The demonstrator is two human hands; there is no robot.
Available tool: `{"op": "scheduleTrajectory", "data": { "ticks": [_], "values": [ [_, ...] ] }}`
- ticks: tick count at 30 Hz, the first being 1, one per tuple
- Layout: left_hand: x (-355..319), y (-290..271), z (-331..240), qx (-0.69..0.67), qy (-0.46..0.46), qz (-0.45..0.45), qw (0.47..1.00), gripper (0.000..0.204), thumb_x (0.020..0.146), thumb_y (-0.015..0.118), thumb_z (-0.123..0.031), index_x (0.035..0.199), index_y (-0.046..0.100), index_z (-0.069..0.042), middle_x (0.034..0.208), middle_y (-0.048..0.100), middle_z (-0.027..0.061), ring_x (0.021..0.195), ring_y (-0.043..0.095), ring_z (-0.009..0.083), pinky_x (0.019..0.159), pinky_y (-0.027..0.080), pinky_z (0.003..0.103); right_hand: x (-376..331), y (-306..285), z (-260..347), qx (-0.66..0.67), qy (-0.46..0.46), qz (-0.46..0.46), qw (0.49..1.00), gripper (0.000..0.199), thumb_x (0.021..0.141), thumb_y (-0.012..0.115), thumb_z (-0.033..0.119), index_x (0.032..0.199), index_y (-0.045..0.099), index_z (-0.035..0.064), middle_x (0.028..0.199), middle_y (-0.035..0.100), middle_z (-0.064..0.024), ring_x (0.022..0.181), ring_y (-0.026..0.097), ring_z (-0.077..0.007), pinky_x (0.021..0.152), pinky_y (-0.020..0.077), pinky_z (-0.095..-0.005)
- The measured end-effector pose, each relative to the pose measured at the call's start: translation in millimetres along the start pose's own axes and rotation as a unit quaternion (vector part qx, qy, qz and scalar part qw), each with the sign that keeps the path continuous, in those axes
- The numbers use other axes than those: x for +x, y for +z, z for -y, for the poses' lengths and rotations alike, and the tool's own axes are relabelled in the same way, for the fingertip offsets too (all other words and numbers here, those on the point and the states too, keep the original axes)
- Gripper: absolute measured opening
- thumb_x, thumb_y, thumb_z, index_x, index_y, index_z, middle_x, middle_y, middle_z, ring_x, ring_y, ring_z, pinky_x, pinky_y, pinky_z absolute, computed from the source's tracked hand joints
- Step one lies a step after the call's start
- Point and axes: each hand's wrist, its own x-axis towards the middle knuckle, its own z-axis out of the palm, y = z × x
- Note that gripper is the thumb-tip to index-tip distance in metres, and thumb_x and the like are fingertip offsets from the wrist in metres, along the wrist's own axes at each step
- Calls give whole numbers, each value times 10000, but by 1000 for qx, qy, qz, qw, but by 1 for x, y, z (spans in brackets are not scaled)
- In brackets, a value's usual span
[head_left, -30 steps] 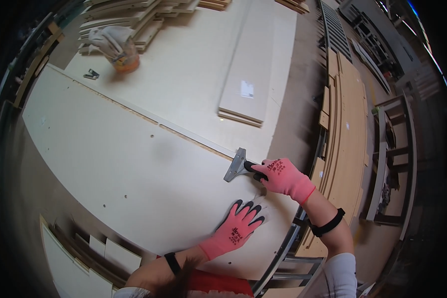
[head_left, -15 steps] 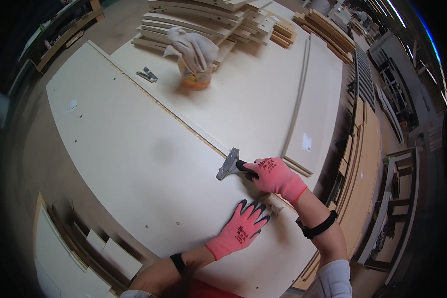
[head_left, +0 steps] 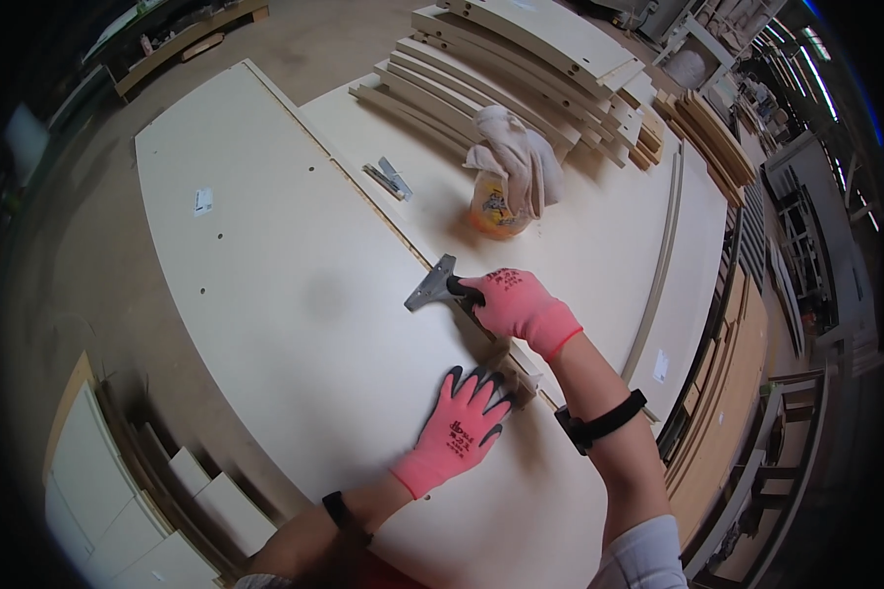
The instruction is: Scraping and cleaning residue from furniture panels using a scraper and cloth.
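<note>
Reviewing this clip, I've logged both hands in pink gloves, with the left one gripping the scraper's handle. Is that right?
Not quite: the head view shows the right hand gripping the scraper by its handle. The left hand is spread over the white panel. The pink gloves are correct.

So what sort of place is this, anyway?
Probably a woodworking or furniture workshop: there are stacked boards, a large pale panel with small round holes, and a wide-bladed scraper in the gloved right hand.

There are two hands (head_left: 457, 432), two armbands (head_left: 609, 420), one scraper (head_left: 430, 284), one tub (head_left: 498, 211).
</note>
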Motion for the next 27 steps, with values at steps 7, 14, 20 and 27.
{"op": "scheduleTrajectory", "data": {
  "ticks": [7,14,20,27],
  "values": [
    [-1,-40,103,106,-124,-32,986,474,799,547,-318,1230,481,-134,1315,386,174,1222,336,341,1037,175,535,-30,8,-2,92,47,-220,970,394,758,548,178,1143,566,99,911,638,-141,888,586,-304,806,457,-377],
    [5,-61,256,173,-443,-259,841,628,803,553,-329,1346,348,-88,1368,321,204,1271,280,359,1061,143,510,-265,82,-25,374,326,-321,807,524,717,452,-52,1234,498,24,770,618,-114,638,573,-133,597,476,-262],
    [92,-16,150,177,-278,-192,924,569,804,526,-374,1308,412,-136,1342,388,115,1237,335,312,1052,172,499,-359,116,24,489,419,-348,681,554,769,373,-87,1308,422,32,688,532,-55,498,514,-113,440,437,-240],
    [51,96,-147,11,9,-13,1000,505,826,485,-386,1266,453,-140,1319,401,129,1239,328,305,1043,154,540,-431,182,34,496,404,-367,675,586,758,375,-79,1330,395,46,698,525,-56,489,497,-107,450,423,-227]
  ]
}}
